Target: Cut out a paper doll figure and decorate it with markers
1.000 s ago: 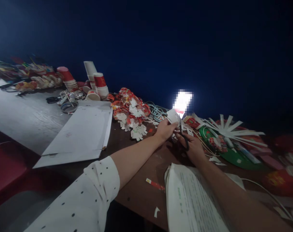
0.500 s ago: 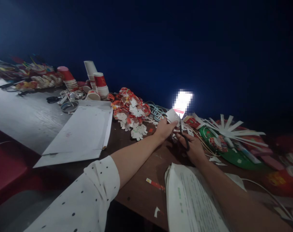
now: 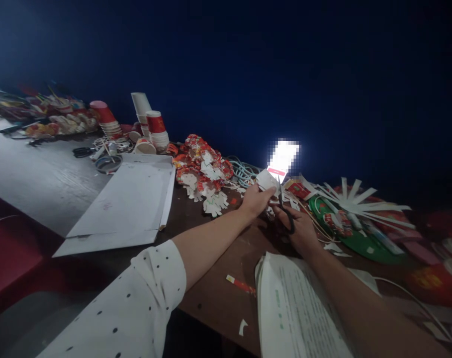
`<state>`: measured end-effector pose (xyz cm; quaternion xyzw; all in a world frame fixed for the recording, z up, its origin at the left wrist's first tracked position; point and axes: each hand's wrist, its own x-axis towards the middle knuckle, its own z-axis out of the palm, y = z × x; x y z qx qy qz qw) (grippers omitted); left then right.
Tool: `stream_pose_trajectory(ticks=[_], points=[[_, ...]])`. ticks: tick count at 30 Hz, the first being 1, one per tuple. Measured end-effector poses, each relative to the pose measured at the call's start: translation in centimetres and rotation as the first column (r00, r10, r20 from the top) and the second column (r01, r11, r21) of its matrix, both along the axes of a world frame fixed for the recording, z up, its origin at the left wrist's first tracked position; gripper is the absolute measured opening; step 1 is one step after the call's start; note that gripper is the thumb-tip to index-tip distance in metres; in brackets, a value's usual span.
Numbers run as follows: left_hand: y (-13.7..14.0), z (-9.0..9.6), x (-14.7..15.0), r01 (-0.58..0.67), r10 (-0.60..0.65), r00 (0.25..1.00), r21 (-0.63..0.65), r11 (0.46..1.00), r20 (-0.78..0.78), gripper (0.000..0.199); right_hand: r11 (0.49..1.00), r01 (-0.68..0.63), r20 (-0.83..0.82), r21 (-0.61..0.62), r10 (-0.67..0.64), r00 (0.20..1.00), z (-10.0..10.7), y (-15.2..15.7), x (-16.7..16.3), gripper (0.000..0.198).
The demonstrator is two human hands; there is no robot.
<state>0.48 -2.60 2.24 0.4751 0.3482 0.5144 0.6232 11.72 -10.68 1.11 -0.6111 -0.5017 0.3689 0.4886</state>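
Little has changed: the left hand (image 3: 257, 200) pinches white paper (image 3: 265, 180), the right hand (image 3: 301, 230) holds scissors (image 3: 281, 197) by it, so cutting seems unfinished.

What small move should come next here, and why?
Probably a small snip into the white piece: the left hand holds it, and the right hand has the scissors, their blades close by its edge.

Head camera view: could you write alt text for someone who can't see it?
A person's left hand holds white paper while the right hand holds dark scissors at its edge, above a cluttered brown table. A bright, pixelated screen glows beyond; printed pages lie nearer, paper cutouts and stacked cups leftward.
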Motion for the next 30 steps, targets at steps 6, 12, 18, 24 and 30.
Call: stream_pose_trajectory(ticks=[6, 12, 18, 24, 30], points=[[0.31, -0.45, 0.08, 0.003, -0.002, 1.000, 0.030, 1.000, -0.027, 0.006, 1.000, -0.006, -0.005, 0.005, 0.006, 1.000, 0.06, -0.07, -0.07, 0.047], [0.29, -0.85, 0.33, 0.020, -0.020, 1.000, -0.038, 0.999, 0.008, 0.009, 1.000, 0.008, 0.016, 0.023, -0.008, 1.000, -0.10, -0.02, -0.01, 0.044], [0.08, -0.84, 0.42, 0.018, -0.017, 0.999, -0.037, 0.999, 0.040, 0.009, 0.999, -0.001, 0.043, 0.040, -0.001, 0.999, -0.16, -0.02, -0.06, 0.048], [-0.01, -0.62, 0.31, 0.026, -0.023, 0.998, -0.047, 0.999, 0.059, 0.009, 0.999, 0.015, 0.068, 0.042, -0.017, 0.998, 0.12, -0.10, -0.25, 0.050], [-0.01, -0.62, 0.33, 0.026, -0.023, 0.998, -0.053, 0.998, 0.066, 0.009, 0.999, 0.002, 0.084, 0.047, -0.006, 0.996, 0.00, -0.04, -0.21, 0.051]])
